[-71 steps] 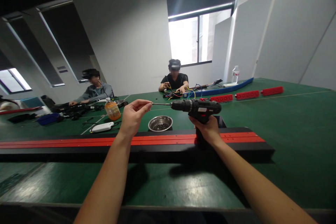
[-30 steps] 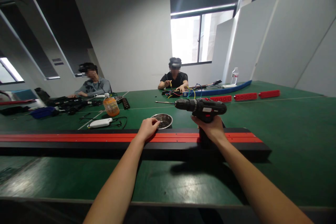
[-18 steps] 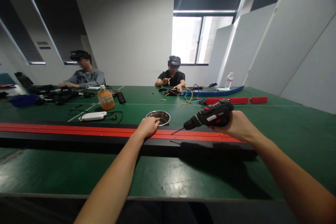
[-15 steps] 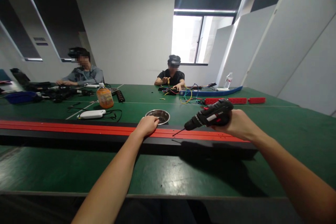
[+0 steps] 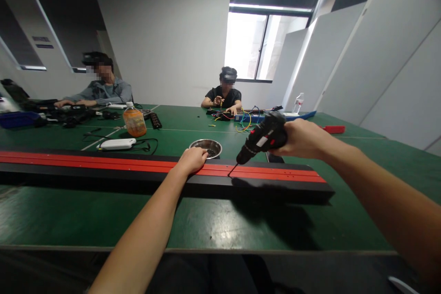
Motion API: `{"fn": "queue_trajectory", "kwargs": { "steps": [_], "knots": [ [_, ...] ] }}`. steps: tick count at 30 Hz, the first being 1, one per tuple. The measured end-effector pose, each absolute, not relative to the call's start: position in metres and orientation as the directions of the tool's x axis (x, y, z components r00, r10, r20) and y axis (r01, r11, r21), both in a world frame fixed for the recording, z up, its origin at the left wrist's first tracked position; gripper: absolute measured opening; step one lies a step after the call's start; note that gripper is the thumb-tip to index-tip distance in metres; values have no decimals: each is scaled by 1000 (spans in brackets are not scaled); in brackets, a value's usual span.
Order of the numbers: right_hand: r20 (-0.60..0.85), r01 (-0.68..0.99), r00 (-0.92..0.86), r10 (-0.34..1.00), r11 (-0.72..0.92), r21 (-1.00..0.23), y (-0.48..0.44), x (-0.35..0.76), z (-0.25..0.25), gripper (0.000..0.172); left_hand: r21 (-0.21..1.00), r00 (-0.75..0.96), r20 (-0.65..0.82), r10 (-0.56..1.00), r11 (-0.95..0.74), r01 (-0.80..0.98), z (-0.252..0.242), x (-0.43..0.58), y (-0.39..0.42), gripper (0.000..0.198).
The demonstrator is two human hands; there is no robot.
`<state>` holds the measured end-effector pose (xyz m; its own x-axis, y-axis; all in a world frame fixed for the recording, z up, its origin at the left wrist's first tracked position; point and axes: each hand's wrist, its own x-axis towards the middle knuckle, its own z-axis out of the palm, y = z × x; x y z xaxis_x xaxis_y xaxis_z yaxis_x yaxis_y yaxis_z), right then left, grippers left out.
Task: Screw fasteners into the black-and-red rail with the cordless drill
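One right hand [image 5: 299, 139] is closed round the drill [image 5: 262, 139]; left hand [image 5: 193, 160] curls beside the bowl [image 5: 216, 147]; its hold I cannot tell from here.

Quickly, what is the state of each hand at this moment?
Left hand: curled at the metal bowl; whether it holds anything cannot be told.
Right hand: closed, holding the black drill.

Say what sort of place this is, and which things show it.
Probably a workshop or assembly room: the right hand holds a drill pointing down at a long red-and-black bar, and a metal bowl of small pieces sits beyond it.
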<state>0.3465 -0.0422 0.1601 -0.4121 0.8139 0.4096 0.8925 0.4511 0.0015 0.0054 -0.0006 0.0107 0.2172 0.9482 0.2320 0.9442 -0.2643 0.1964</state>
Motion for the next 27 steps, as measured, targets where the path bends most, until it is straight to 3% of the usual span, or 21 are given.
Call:
{"fn": "queue_trajectory", "kwargs": {
  "steps": [2,5,19,27],
  "knots": [
    [323,872,-490,810,455,183,-36,330,175,32,183,217,221,951,-259,948,12,6,-2,45],
    [300,854,-515,803,452,257,-28,309,190,34,164,221,213,952,-257,952,12,7,-3,47],
    [292,830,-541,789,445,335,-45,279,207,54,107,228,205,952,-253,961,12,8,-3,49],
    [336,842,-533,777,450,296,-46,283,203,51,120,213,197,957,-240,963,16,10,-7,50]
  ]
}}
